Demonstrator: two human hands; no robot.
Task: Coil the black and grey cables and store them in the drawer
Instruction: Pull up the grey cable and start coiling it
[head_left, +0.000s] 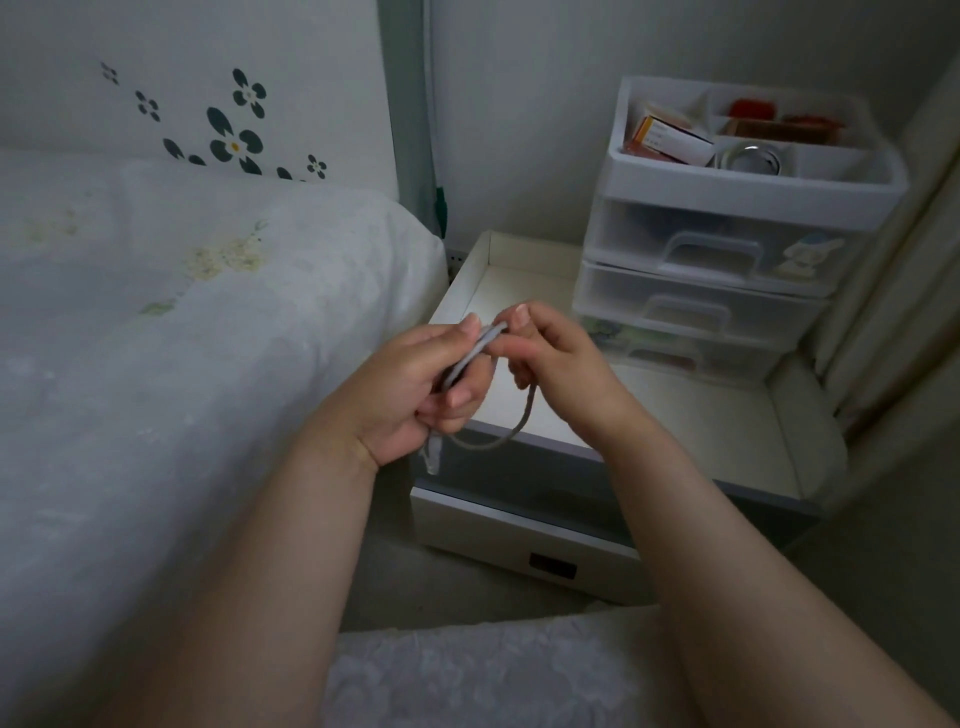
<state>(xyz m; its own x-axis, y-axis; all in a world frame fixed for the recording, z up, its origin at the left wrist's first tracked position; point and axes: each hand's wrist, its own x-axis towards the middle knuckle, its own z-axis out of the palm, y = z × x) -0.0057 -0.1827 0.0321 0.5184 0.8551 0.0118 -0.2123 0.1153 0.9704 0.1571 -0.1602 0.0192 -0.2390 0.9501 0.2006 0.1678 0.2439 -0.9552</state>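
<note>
A grey cable (511, 434) is folded into loops in my left hand (410, 384), whose fingers are closed around the bundle. My right hand (556, 358) pinches the top bend of the cable between thumb and fingers. One loop sags below both hands, and a pale plug end (432, 456) hangs under my left palm. Both hands hover over the front edge of the white nightstand top (701, 415). Below them the nightstand drawer (519, 535) is pulled out a little. No black cable is visible.
A bed with a white floral sheet (182, 338) fills the left side. A clear plastic drawer organizer (727, 249) stands at the back right of the nightstand, its top tray holding boxes and a tape roll. A curtain (893, 312) hangs at the right.
</note>
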